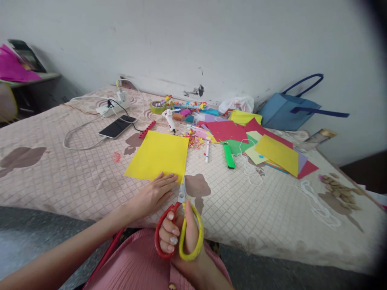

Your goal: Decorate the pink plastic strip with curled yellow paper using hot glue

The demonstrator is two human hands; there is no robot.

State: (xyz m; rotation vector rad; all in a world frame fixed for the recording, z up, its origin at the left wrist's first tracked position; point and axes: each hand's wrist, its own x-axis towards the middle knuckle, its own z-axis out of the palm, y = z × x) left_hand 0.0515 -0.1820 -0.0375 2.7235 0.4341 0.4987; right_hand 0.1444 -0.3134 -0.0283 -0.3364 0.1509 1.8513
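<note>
A yellow paper sheet [159,156] lies flat on the quilted bed cover [72,173] in front of me. My left hand [154,192] rests open with its fingers stretched out on the sheet's near edge. My right hand [178,237] is closed through the red and yellow handles of a pair of scissors [180,225]. The scissor blades point away from me and meet the sheet's near right corner.
Behind the sheet lie a glue gun [169,119], a red strip [147,129], a phone [117,126] on a cable, a power strip [113,108], markers, a green lighter [229,156] and several coloured sheets [276,154]. A blue bag [287,112] leans on the wall.
</note>
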